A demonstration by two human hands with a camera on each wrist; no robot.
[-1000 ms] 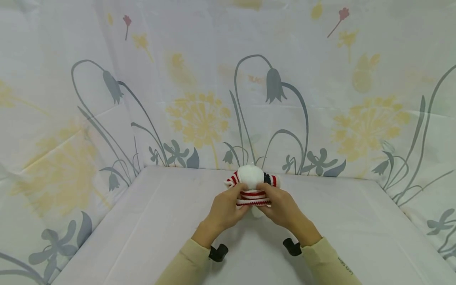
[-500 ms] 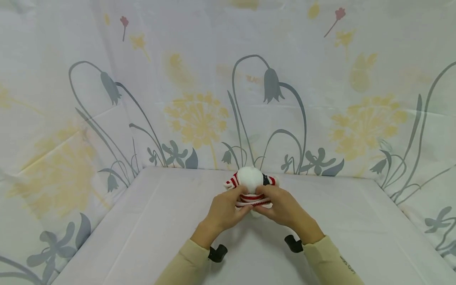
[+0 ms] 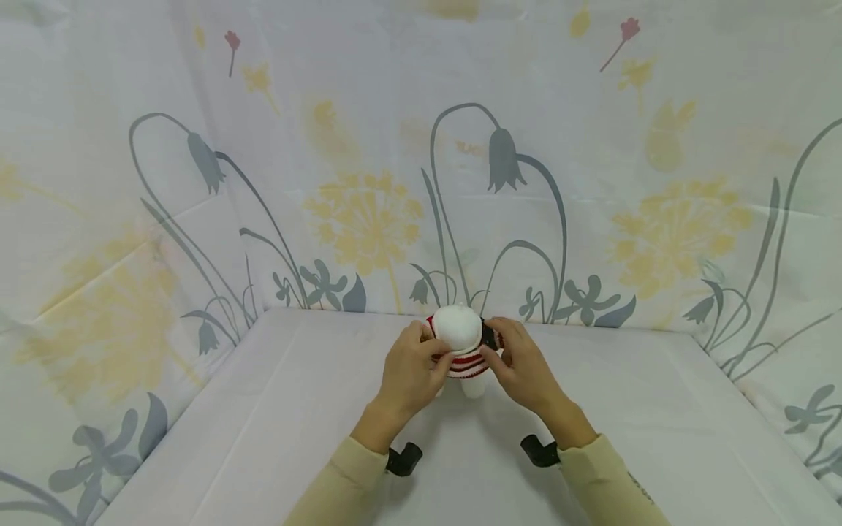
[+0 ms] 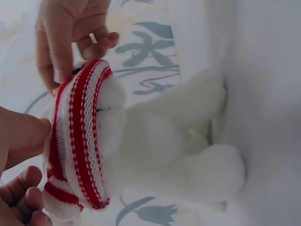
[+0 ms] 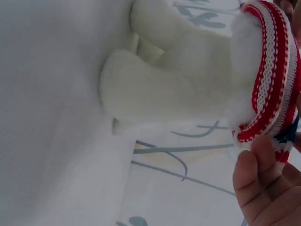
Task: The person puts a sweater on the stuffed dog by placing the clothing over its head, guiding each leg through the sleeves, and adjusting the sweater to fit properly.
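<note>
the left hand (image 3: 409,371) pinched the striped sweater (image 4: 80,136) on one side, the right hand (image 3: 528,371) pinching it opposite, by its dark patch (image 3: 488,337). the sweater ringed the white toy (image 4: 157,139), upright on the table (image 3: 296,416) between both hands.

I work at a flat white table (image 3: 309,424). On it, in front of me, a white plush toy (image 4: 155,136) stands upright, legs (image 4: 207,174) contacting the surface.
</note>
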